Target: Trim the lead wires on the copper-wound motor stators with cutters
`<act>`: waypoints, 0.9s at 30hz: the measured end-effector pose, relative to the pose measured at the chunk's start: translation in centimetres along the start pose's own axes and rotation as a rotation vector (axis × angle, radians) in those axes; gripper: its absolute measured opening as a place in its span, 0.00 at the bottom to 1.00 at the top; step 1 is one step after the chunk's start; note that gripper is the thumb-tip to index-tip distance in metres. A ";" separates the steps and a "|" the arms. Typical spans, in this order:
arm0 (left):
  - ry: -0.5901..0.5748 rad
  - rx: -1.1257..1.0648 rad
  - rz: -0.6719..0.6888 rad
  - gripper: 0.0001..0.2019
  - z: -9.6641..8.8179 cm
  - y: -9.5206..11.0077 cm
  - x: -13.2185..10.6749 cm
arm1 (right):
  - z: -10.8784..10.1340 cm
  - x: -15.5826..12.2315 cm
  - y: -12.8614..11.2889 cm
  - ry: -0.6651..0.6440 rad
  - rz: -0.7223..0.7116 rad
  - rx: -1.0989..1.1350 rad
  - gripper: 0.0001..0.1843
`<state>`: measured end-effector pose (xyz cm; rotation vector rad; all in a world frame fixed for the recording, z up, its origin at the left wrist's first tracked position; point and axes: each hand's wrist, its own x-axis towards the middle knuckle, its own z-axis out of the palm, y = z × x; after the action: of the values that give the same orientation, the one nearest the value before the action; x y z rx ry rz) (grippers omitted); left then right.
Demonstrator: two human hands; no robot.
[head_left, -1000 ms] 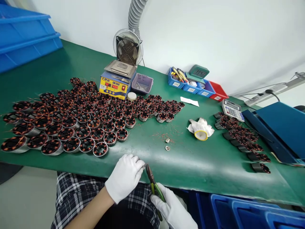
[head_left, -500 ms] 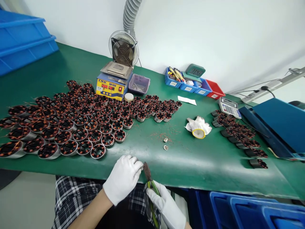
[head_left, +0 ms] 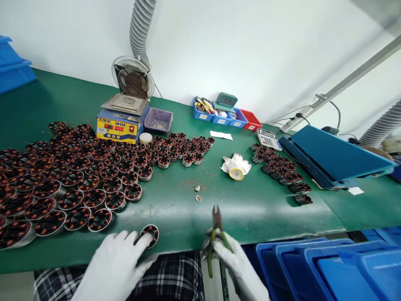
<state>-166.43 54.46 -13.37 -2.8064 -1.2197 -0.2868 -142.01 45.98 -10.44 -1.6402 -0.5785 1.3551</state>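
Note:
My left hand (head_left: 117,261), in a white glove, is at the table's near edge with its fingers on a motor stator (head_left: 154,237). That stator is a metal ring with copper windings; one finger reaches over its rim and hides part of it. Further right, my gloved right hand (head_left: 230,255) grips green-handled cutting pliers (head_left: 216,234), their jaws pointing away from me and slightly parted. Rows of similar stators (head_left: 100,220) stand to the left of my left hand. Wire scraps (head_left: 196,182) lie beyond the pliers, by two small pale round pieces (head_left: 198,198).
A yellow-fronted solder pot (head_left: 117,125) stands behind the stators beside a purple tray (head_left: 158,120). A white glove (head_left: 236,166) lies mid-table. More stators (head_left: 282,167) stand at right near a calculator (head_left: 269,139) and blue folder (head_left: 335,154). Blue bins (head_left: 300,267) are below the table edge.
My left hand has moved left, away from the pliers, and a stator now shows at its fingers. The pliers have moved right with my right hand. The view has turned to the right.

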 end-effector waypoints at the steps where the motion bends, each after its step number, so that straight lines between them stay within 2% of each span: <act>1: -0.061 0.031 -0.009 0.11 0.3 -0.2 -0.6 | -0.6 0.3 -0.4 0.111 -0.059 -0.016 0.29; 3: -0.136 0.049 -0.025 0.15 1.0 -0.2 -1.3 | -1.6 1.0 -0.9 0.379 -0.173 -0.065 0.27; 5: -0.174 0.014 -0.019 0.18 1.3 0.5 -0.7 | -2.0 1.5 -0.9 0.626 -0.300 -0.053 0.26; 7: -0.210 -0.066 0.005 0.18 0.9 2.0 1.0 | -1.9 1.5 -0.7 0.759 -0.421 0.051 0.25; 10: -0.277 -0.234 0.070 0.18 -0.6 6.0 5.2 | -1.2 0.6 -0.4 0.830 -0.531 0.187 0.23; 13: -0.394 -0.362 0.154 0.14 -1.6 11.2 9.9 | -0.7 -0.6 0.1 0.892 -0.539 0.166 0.24; 14: -0.428 -0.391 0.190 0.13 -1.5 12.9 11.2 | -0.7 -0.8 0.2 0.905 -0.532 0.138 0.25; 16: -0.423 -0.436 0.256 0.13 -0.7 15.6 13.3 | -1.2 -0.9 0.5 0.886 -0.515 0.083 0.27; 18: -0.367 -0.484 0.358 0.21 0.6 17.1 14.4 | -2.0 -0.5 0.7 0.828 -0.487 0.045 0.28; 20: -0.286 -0.545 0.485 0.28 2.0 17.2 14.3 | -2.8 0.3 0.6 0.785 -0.454 0.003 0.28; 22: -0.238 -0.587 0.564 0.31 3.1 16.2 13.3 | -3.5 1.2 0.4 0.777 -0.421 -0.080 0.29; 25: -0.255 -0.565 0.592 0.36 4.1 14.1 11.6 | -3.8 2.9 0.1 0.789 -0.355 -0.276 0.29; 27: -0.259 -0.537 0.611 0.38 4.7 12.9 11.4 | -3.7 4.1 -0.1 0.835 -0.301 -0.407 0.29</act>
<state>-148.71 54.44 -15.58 -3.5861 -0.2607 -0.2340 -137.35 48.03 -12.52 -2.1356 -0.5675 0.2653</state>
